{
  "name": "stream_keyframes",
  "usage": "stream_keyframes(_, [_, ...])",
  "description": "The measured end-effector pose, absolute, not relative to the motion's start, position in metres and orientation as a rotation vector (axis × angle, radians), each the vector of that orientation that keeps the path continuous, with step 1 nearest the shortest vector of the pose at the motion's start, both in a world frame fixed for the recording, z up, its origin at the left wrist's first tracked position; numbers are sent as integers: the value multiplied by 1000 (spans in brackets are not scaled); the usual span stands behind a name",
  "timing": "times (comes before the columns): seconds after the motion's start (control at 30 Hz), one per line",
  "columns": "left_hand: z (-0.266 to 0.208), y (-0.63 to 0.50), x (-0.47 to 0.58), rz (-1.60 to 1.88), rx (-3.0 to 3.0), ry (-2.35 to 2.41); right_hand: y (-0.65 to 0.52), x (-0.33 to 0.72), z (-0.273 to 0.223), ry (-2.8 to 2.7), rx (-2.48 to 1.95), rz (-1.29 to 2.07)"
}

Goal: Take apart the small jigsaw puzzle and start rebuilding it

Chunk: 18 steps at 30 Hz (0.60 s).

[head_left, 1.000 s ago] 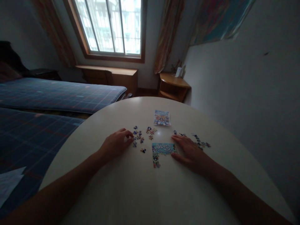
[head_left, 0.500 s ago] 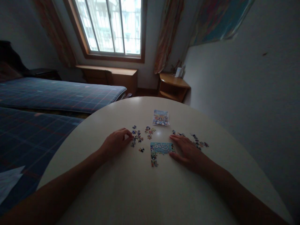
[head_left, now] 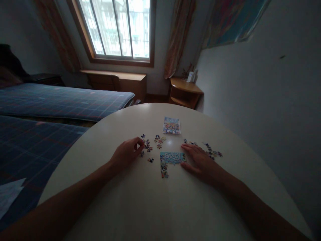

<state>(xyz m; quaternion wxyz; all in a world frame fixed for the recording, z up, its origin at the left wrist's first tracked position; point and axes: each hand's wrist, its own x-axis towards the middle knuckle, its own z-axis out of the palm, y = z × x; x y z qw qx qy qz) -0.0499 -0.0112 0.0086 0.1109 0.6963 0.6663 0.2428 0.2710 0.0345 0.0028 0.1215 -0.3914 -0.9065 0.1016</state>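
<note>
Over the left cluster of loose jigsaw pieces (head_left: 148, 145), my left hand (head_left: 129, 149) curls with thumb and forefinger pinched; its fingertips cover part of the pieces, and what is between them is hidden. My right hand (head_left: 198, 159) lies flat with fingers stretched out and thumb apart, at the right end of a partly joined jigsaw puzzle (head_left: 172, 157). The joined part has a light-blue top strip with lettering and a short column down its left side. One loose piece (head_left: 150, 160) lies between my left hand and the puzzle.
A small printed picture sheet (head_left: 171, 126) lies beyond the puzzle on the round white table (head_left: 140, 204). More jigsaw pieces (head_left: 159, 140) sit in the middle, and others (head_left: 212, 151) lie beyond my right hand. A plaid bed (head_left: 62, 100) stands left; a wall rises at right.
My left hand has shifted slightly right over the loose pieces, and its fingers have curled into a closer pinch. My right hand stays in place beside the puzzle.
</note>
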Motion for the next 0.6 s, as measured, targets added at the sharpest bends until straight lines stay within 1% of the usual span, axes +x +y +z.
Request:
stream_keyframes(0.1, [10, -15, -43, 830, 2065, 1864, 34, 271, 3, -2648, -1134, 277])
stream_keyframes(0.27, [14, -29, -27, 973, 2129, 1466, 31, 269, 9, -2636, -1122, 195])
stream_keyframes(0.47, [21, -43, -7, 821, 2216, 1144, 22, 263, 18, -2583, -1080, 69])
stream_keyframes(0.6, [23, -46, 2, 714, 2308, 1023, 9, 256, 28, -2568, -876, 163])
